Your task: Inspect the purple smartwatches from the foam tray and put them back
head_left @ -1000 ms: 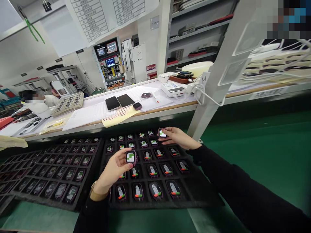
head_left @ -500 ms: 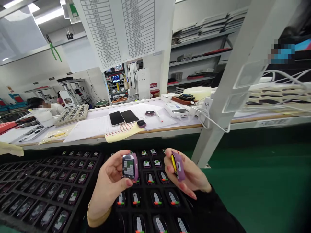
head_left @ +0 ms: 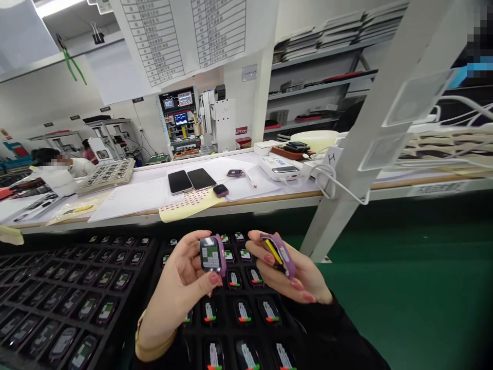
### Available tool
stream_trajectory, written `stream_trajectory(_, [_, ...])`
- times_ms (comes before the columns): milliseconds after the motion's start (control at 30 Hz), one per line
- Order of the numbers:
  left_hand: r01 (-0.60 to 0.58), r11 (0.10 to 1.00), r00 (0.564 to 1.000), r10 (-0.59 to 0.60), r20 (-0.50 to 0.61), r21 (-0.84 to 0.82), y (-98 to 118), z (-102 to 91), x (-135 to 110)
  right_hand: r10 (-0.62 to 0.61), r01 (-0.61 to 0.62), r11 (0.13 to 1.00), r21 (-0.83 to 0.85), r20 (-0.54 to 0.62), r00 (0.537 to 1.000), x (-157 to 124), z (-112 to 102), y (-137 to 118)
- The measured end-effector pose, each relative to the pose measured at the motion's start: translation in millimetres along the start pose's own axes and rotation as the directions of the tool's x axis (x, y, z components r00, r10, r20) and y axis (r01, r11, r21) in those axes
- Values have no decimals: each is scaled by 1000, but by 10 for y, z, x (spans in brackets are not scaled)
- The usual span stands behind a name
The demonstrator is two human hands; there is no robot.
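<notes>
Between the thumb and fingers of my left hand (head_left: 185,288) is a smartwatch body (head_left: 211,255) with a purple case. Its lit screen, showing white and green blocks, faces me. My right hand (head_left: 298,272) grips a second purple watch case (head_left: 283,255), tilted so that a yellow part shows inside it. The two pieces are held apart, side by side. Below them lies a black tray (head_left: 227,329) with several watch faces in its pockets, some with red and green strips. My forearms cover parts of it.
Another black tray (head_left: 129,303) of watches lies at the left. On the bench ahead are two phones (head_left: 190,181), two small watches (head_left: 221,190), papers (head_left: 131,198) and a white device (head_left: 279,169). A slanted white post (head_left: 358,149) stands at the right. A person (head_left: 52,159) sits far left.
My right hand has turned its watch case, so more of the yellow inside shows. The hands have come slightly nearer each other, and the view has shifted a little.
</notes>
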State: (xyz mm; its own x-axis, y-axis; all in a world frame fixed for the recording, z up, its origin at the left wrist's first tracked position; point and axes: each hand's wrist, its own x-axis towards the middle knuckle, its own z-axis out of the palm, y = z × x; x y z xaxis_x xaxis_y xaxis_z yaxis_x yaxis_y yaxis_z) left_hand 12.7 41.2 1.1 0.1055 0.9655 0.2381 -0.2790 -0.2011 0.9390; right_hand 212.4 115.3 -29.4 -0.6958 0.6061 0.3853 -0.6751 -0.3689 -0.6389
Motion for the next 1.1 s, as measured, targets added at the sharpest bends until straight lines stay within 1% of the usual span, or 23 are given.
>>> stream_trajectory(100, [31,997,999,-31,7,72,-81,31,36,30,-30,999,22,-21,999,20,14,11])
stream_trajectory(167, [33,984,999,-31,-13,173,-125,79,42,57,-57,998,8,-34,998,33,21,17])
stream_trajectory(200, [28,967,999,-19,-38,252,-142,111,39,74,-74,997,-5,-42,996,38,23,22])
stream_trajectory(233, [17,937,997,9,-72,350,-154,147,34,91,-92,996,-18,-49,995,42,23,28])
stream_trajectory(300, [-9,837,984,104,-143,548,-170,220,23,116,-118,993,-30,-60,991,43,18,43])
stream_trajectory(367, [-33,737,957,218,-192,675,-181,279,15,133,-134,990,-37,-52,990,37,7,59])
stream_trajectory(400, [-41,705,944,260,-205,708,-186,301,14,137,-139,989,-42,-47,989,31,-1,67])
stream_trajectory(500, [-57,662,917,330,-223,747,-201,336,15,146,-152,986,-74,-78,986,17,-23,84])
stream_trajectory(600, [-81,640,894,386,-228,764,-212,354,19,136,-152,983,-103,-147,980,19,-31,95])
stream_trajectory(700, [-97,594,880,426,-210,798,-224,365,24,126,-150,981,-122,-187,974,34,-23,102])
stream_trajectory(800, [-109,529,883,440,-162,842,-244,367,31,127,-150,981,-122,-175,976,48,-17,105])
stream_trajectory(900, [-146,478,873,474,-115,866,-272,366,36,126,-146,982,-117,-161,979,50,-25,115])
stream_trajectory(1000, [-154,484,877,469,-107,862,-290,369,39,127,-141,985,-96,-143,982,46,-47,142])
stream_trajectory(1100, [-129,546,896,422,-138,827,-290,374,40,141,-149,986,-69,-112,984,45,-63,178])
